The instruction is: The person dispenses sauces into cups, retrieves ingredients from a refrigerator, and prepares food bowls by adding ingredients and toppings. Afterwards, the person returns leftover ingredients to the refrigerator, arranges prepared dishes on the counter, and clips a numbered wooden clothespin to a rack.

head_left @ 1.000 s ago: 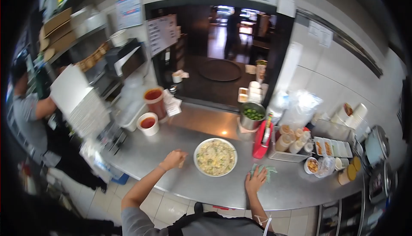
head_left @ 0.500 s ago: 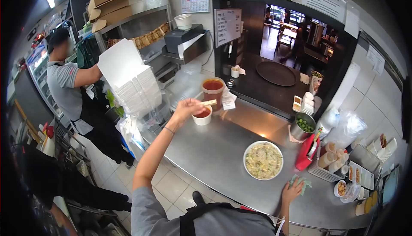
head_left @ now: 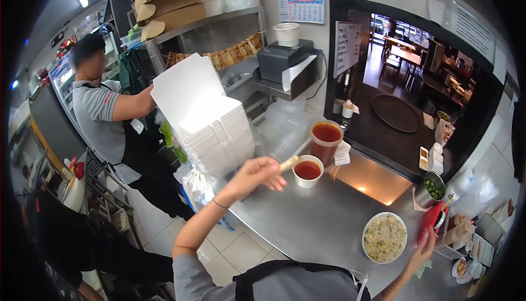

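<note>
My left hand (head_left: 257,176) is raised beside the small white tub of red sauce (head_left: 307,170), pinching a small beige clip-like item (head_left: 290,163). Behind that tub stands a taller clear container of red sauce (head_left: 325,141). At the right, my right hand (head_left: 423,253) is lifted next to the red holder (head_left: 431,220), its fingers upright; whether it touches the holder is unclear. Below this hand a green cloth (head_left: 423,268) lies on the counter. A white bowl of fried rice (head_left: 384,238) sits just left of my right hand.
Stacked white takeaway boxes (head_left: 219,136) rise at the counter's left end. Beyond them stands a person in a grey shirt (head_left: 98,106); another in black is at lower left. Sauce bottles (head_left: 458,230) and a metal pot of green peppers (head_left: 430,190) line the right side.
The view has swung left. My left hand has moved from beside the bowl to the sauce tub with the beige item. My right hand has left the cloth and moved up by the red holder.
</note>
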A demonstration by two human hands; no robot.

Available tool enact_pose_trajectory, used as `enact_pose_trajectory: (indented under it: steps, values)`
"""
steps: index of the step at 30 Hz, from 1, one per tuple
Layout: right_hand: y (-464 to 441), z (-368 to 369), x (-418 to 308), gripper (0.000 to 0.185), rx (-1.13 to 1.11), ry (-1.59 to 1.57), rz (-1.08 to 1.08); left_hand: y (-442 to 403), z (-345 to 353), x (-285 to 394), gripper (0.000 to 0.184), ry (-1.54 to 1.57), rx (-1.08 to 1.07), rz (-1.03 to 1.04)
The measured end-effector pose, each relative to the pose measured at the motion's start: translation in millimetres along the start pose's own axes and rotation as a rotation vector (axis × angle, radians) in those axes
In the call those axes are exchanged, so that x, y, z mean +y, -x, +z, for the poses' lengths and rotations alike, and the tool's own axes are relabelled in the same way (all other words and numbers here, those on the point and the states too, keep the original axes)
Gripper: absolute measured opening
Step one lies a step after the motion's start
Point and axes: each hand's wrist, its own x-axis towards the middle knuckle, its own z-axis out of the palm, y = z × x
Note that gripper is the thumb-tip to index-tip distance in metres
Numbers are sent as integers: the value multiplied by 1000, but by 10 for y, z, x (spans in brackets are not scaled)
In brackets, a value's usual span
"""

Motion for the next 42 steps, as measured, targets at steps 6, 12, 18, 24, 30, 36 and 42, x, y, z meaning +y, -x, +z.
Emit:
enact_pose_trajectory:
  steps: [6, 12, 18, 24, 30, 36, 42]
  values:
    - [569, 1653, -2169, 48, -984, -760, -178, 1, 333, -239, 18, 40, -197, 62]
    - [1100, 2161, -2308, 39, -1126, -1128, 289, 190, 485, -487, 20, -334, 20, 234]
    - [758, 1788, -1918, 30, -1000, -1152, 337, 283, -907, -67, 51, -690, 1238, 754]
    - [673, 1641, -1617, 26, -1016, -731, 397, 191, -2666, -118, 90, -344, 1480, 368]
    - [491, 2021, -1918, 25, -957, -696, 170, 194, -3098, -377, 48, 77, 882, 180]
    - [323, 2771, -3031, 35, -1064, -905, -55, 503, -3098, -818, 18, 41, 1043, 423]
    - [86, 3878, -4252, 34, -1385, -1099, -206, 856, -2786, -883, 16, 204, 1143, 454]
